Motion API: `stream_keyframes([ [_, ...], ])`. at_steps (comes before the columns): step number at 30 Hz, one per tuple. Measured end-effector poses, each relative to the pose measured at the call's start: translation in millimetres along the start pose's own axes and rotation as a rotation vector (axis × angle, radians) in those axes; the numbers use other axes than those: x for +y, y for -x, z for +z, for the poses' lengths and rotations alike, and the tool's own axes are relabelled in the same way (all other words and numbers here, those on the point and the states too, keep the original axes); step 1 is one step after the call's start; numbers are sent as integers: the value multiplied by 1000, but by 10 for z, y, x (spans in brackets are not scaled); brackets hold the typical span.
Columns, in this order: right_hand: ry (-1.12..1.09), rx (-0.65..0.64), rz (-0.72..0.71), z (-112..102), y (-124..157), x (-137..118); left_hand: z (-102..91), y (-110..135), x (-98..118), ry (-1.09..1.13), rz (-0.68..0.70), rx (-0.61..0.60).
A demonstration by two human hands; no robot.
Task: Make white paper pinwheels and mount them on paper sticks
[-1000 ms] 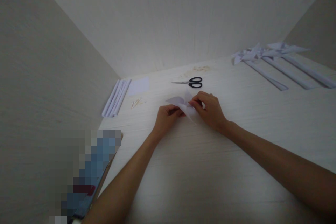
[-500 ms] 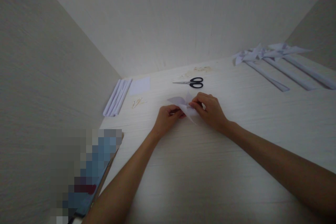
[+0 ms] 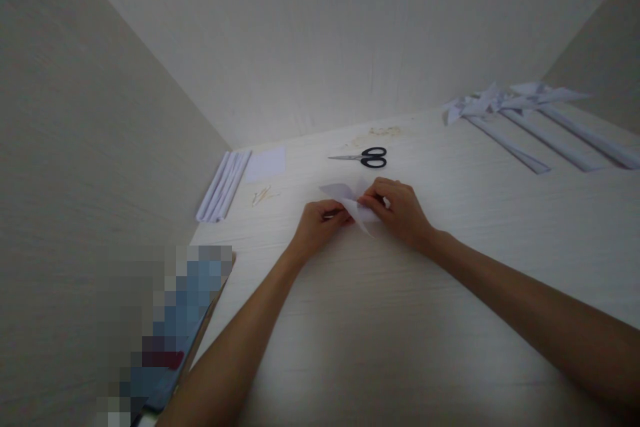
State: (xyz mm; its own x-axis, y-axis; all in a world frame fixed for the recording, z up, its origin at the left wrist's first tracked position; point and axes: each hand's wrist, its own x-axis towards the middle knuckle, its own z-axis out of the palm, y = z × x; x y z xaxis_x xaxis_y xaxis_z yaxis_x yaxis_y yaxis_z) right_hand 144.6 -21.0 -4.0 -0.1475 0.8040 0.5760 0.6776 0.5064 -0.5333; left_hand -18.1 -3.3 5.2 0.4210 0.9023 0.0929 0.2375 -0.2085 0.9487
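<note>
Between my two hands is a white paper pinwheel [image 3: 356, 211], its blades curled toward the middle. My left hand [image 3: 323, 223] is closed on its left side, with the fingertips partly beneath the paper. From the right, my right hand [image 3: 399, 211] pinches the paper near the centre, thumb and forefinger together. Whether anything small sits in that pinch I cannot make out. Just beyond the hands lie black-handled scissors [image 3: 367, 157], blades pointing left.
Rolled white paper sticks [image 3: 224, 185] lie at the left beside a square paper sheet [image 3: 266, 165]. Several cotton swabs [image 3: 263, 196] are in front of it. Finished-looking pinwheels on paper sticks [image 3: 543, 137] lie far right. Small scraps [image 3: 385, 131] lie behind the scissors. Walls rise left, behind and right.
My right hand has shifted very slightly left against the paper, and the pinwheel's upright blade has tilted a little. The rest looks the same.
</note>
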Motion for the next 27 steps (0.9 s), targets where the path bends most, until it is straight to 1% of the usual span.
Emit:
stream_keyframes([
  [3,-10,-38,-43,5,0,-21,-7,-8,-28,-42,27,-15],
  [5,-27,-32,-34,2,-2,-37,-8,-11,-38,-55,29,-16],
  [9,-127,45,46,-21,-9,-44,1,-3,-29,-19,33,5],
  [11,-180,95,72,-31,-11,-32,6,5,-18,14,21,39],
  [13,-218,114,75,-36,-9,-15,7,11,-10,28,8,77],
  [20,-232,79,3,-39,3,-9,-16,2,-53,-51,42,93],
  [27,-189,19,-21,-56,3,-62,-11,-5,-73,-82,80,58],
])
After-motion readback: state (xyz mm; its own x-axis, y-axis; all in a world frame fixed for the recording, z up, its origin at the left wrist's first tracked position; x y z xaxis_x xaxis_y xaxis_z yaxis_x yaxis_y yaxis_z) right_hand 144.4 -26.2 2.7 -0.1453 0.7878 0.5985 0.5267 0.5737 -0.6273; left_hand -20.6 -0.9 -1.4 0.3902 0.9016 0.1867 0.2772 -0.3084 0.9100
